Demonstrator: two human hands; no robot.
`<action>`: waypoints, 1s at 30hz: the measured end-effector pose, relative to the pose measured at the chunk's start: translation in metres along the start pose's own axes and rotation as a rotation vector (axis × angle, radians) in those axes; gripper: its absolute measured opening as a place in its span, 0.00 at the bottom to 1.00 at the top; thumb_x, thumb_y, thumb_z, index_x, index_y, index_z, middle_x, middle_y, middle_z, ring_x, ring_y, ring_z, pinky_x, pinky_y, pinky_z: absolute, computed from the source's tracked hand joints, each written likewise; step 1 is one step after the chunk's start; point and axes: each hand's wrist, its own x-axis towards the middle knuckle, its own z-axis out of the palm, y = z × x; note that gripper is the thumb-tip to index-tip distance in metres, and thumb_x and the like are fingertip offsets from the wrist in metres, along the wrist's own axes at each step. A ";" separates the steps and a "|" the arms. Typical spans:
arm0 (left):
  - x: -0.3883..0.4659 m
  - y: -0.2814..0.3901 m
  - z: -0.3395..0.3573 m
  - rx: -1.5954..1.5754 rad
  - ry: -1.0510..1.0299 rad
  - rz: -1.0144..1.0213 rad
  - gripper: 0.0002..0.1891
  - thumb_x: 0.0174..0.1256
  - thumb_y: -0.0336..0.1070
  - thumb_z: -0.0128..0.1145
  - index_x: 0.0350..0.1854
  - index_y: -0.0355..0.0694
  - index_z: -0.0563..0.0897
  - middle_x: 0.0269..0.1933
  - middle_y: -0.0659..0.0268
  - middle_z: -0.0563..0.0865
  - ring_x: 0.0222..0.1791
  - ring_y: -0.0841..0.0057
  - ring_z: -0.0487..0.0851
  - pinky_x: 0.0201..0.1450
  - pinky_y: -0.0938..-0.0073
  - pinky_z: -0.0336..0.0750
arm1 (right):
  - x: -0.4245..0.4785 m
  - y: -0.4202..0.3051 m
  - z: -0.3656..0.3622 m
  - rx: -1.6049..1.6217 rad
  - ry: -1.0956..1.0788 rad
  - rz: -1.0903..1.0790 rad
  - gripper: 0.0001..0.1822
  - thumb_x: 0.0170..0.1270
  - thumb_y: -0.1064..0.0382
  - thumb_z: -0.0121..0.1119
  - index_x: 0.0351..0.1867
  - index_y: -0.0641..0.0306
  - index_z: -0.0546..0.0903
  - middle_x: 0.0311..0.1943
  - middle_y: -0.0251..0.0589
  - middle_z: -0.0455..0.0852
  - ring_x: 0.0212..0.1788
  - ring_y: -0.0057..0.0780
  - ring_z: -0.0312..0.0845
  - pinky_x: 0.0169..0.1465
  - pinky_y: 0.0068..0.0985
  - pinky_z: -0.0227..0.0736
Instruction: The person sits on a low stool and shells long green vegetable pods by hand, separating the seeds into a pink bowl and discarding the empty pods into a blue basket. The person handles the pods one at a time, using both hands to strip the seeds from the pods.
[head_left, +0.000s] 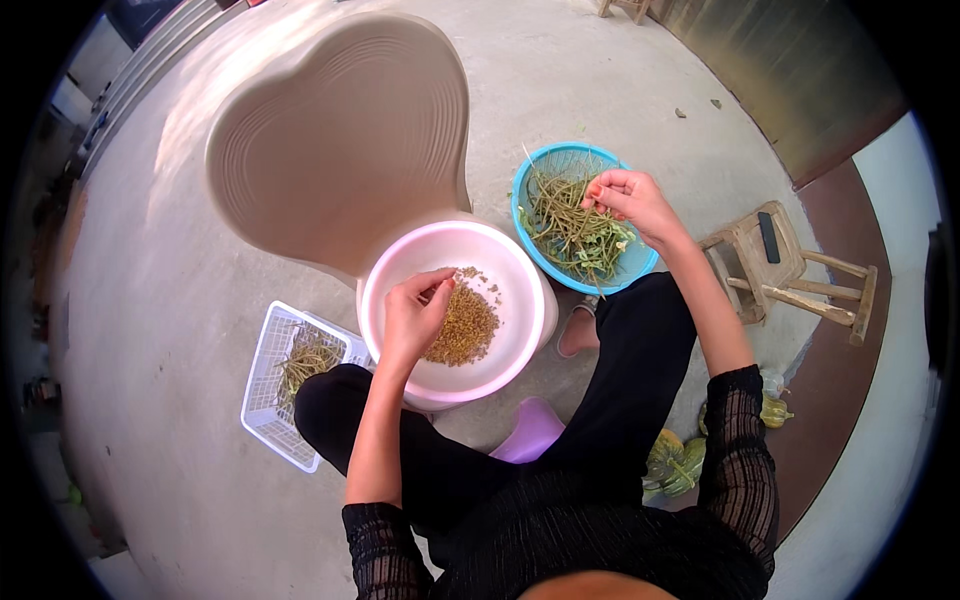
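Observation:
A white basin with a pink rim (530, 330) stands before me, with a heap of small brownish seeds or beans (469, 326) in it. My left hand (415, 309) is over the basin's left part, thumb and forefinger close together; whether it pinches anything cannot be told. Up and to the right, my right hand (628, 201) is above a blue plastic colander (521, 225), its fingertips at the thin, dry-looking pods (562, 217) inside. Whether a pod is between those fingers is unclear. Green leaves (600, 251) lie among the pods.
A white plastic basket (259, 390) with more pods (307, 360) stands left of my knee. Behind the basin is a large beige chair (360, 142). A wooden stool (765, 255) lies tipped at the right; green and yellow pumpkins (671, 461) sit near the wall. Something purple (531, 431) shows between my legs.

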 end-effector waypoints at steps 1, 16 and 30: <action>0.002 0.018 0.010 -0.150 -0.074 -0.024 0.10 0.61 0.30 0.61 0.44 0.33 0.86 0.29 0.64 0.86 0.27 0.86 0.78 0.32 0.81 0.73 | -0.005 -0.012 0.022 0.022 -0.094 0.017 0.08 0.64 0.64 0.58 0.35 0.68 0.82 0.39 0.42 0.86 0.42 0.22 0.79 0.48 0.21 0.72; -0.014 -0.004 0.001 -0.688 -0.014 -0.405 0.05 0.62 0.31 0.62 0.35 0.35 0.86 0.24 0.73 0.80 0.18 0.91 0.66 0.20 0.88 0.55 | -0.016 0.038 0.187 0.427 -0.405 0.120 0.09 0.67 0.64 0.59 0.37 0.71 0.80 0.34 0.43 0.85 0.33 0.23 0.82 0.39 0.19 0.78; -0.014 -0.027 0.000 -0.688 -0.088 -0.524 0.04 0.59 0.29 0.64 0.33 0.34 0.84 0.26 0.68 0.82 0.19 0.89 0.70 0.19 0.87 0.58 | -0.020 0.067 0.184 0.274 -0.297 0.041 0.05 0.63 0.73 0.56 0.35 0.73 0.82 0.25 0.39 0.85 0.26 0.18 0.80 0.30 0.16 0.77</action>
